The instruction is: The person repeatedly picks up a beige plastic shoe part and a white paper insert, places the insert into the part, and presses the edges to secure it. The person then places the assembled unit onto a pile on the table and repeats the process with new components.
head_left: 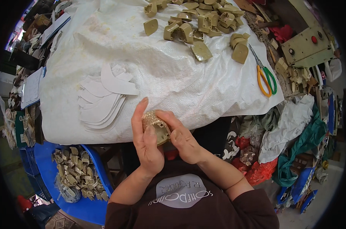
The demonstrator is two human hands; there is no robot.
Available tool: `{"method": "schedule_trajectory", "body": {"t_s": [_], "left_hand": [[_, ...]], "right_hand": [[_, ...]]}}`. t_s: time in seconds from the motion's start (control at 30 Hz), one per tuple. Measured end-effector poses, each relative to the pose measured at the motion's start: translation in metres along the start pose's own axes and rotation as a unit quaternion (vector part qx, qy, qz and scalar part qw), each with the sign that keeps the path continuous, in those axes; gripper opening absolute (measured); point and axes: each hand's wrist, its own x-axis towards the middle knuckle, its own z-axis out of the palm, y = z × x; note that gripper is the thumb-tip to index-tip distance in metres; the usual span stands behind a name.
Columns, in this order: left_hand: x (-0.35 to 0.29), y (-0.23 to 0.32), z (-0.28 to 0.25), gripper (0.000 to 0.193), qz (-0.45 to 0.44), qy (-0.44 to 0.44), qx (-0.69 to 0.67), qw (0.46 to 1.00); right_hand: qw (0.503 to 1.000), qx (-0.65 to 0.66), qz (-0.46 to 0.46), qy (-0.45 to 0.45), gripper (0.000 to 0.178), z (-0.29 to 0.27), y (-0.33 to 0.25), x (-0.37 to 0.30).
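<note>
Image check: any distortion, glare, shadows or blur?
Head view: fisheye bowing near the black rim; head view: glare on a loose olive piece, soft fold shadows on the white sheet; head view: left hand, right hand fairly sharp.

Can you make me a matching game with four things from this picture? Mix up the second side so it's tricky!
Column one:
1. Scissors
2. White cut-outs
3. Glittery gold piece
4. Metal box

Column two:
A. Has a round red button
B. Held between the left hand and the right hand
C. One orange handle, one green
D. Piled on the left part of the white sheet

Right pairs: 1-C, 2-D, 3-B, 4-A.
</note>
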Motion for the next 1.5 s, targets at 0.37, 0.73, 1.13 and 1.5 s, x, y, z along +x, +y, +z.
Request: {"method": "schedule_trajectory", "body": {"t_s": [0.37, 0.73, 1.13, 1.5], "left_hand": [[-0.004, -0.003, 0.004, 0.060, -0.071, -0.008, -0.115, 0.991], [0.001, -0.006, -0.016, 0.084, 0.107, -0.146, 0.138, 0.974], [0.011, 0.022, -0.025, 0.050, 0.083, -0.161, 0.304, 0.935], [0.008, 0.020, -0.016, 0.054, 0.180, -0.138, 0.389, 0.893]], "right_hand": [[0.998, -0.016, -0.003, 0.065, 0.049, 0.002, -0.002, 0.005], [0.947, -0.318, 0.035, -0.001, 0.039, -0.025, -0.044, 0.022], [0.966, 0.091, 0.239, 0.050, 0.021, -0.041, -0.028, 0.021], [0.986, -0.098, 0.138, 0.001, 0.020, -0.044, -0.037, 0.016]]}}
